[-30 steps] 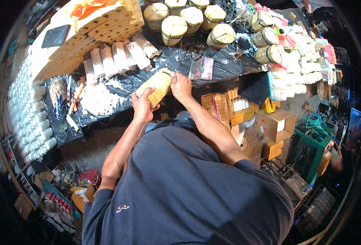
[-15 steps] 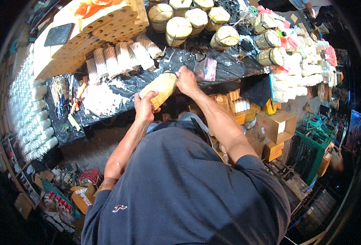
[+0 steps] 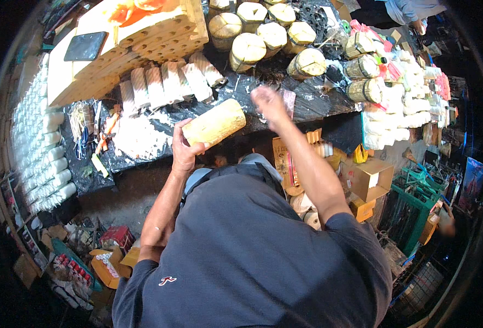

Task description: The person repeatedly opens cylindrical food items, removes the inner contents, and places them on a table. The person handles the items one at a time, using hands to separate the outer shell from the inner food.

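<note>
A yellowish paper-wrapped cylinder [image 3: 217,124] lies tilted in my left hand [image 3: 185,148], its right end raised toward the table. My left fingers wrap around its left end, above the front edge of the bench. Just right of the cylinder and apart from it is my right hand [image 3: 270,104], blurred by motion, so I cannot make out its fingers. Behind my right hand a flat pinkish packet [image 3: 289,100] shows in part on the black plastic sheet [image 3: 323,101]. Several similar wrapped cylinders [image 3: 248,51], some with dark bands, stand at the back.
Pale paper tubes [image 3: 170,82] lie in a row behind the held cylinder. At the back left, a phone [image 3: 85,47] rests on a large yellowish block with holes [image 3: 162,33]. White bundles [image 3: 397,112] pile up at right. Below stands an open cardboard box [image 3: 372,177].
My right hand has let go of the cylinder's far end and moved right. My left hand has shifted slightly left, still holding the cylinder. The dark band at its end no longer shows.
</note>
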Available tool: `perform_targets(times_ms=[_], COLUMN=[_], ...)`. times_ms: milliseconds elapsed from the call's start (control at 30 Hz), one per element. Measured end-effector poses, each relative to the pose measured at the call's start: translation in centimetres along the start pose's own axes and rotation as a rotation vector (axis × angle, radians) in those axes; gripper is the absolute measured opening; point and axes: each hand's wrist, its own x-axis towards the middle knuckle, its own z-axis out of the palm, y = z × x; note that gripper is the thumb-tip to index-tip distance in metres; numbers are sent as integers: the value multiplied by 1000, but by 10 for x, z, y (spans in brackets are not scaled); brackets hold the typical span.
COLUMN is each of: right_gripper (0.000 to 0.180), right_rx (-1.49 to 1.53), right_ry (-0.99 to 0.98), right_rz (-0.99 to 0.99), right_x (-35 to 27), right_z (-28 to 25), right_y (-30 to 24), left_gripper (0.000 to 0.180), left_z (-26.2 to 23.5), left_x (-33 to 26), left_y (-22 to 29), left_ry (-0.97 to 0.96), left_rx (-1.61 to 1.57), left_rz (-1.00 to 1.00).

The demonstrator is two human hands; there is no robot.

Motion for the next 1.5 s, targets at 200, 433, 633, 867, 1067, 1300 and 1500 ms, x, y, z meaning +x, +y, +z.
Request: perform_targets(times_ms=[200, 433, 633, 867, 1067, 1300, 1500], right_gripper=[76, 99, 94, 94, 85, 62, 33], right_rx=[364, -882, -1071, -679, -917, -501, -257], right_ry=[-434, -77, -275, -244, 382, 389, 199], right_rz=[-40, -833, -1061, -906, -144, -45, -109], right_x=[-49, -85, -51, -39, -13, 12, -36], right_z=[31, 28, 18, -17, -89, -89, -103], right_y=[-4, -81, -76, -60, 11, 32, 9], left_gripper=[94, 102, 111, 117, 105, 105, 104], left_z=[6, 19, 45, 71, 83, 98, 98], left_x=[12, 54, 76, 86, 62, 57, 80], left_y=[6, 12, 3, 6, -13, 18, -10], left_ry=[-199, -363, -447, -399, -176, -248, -283], left_rx=[247, 919, 391, 661, 795, 1035, 927], left_rz=[120, 324, 156, 340, 552, 780, 703])
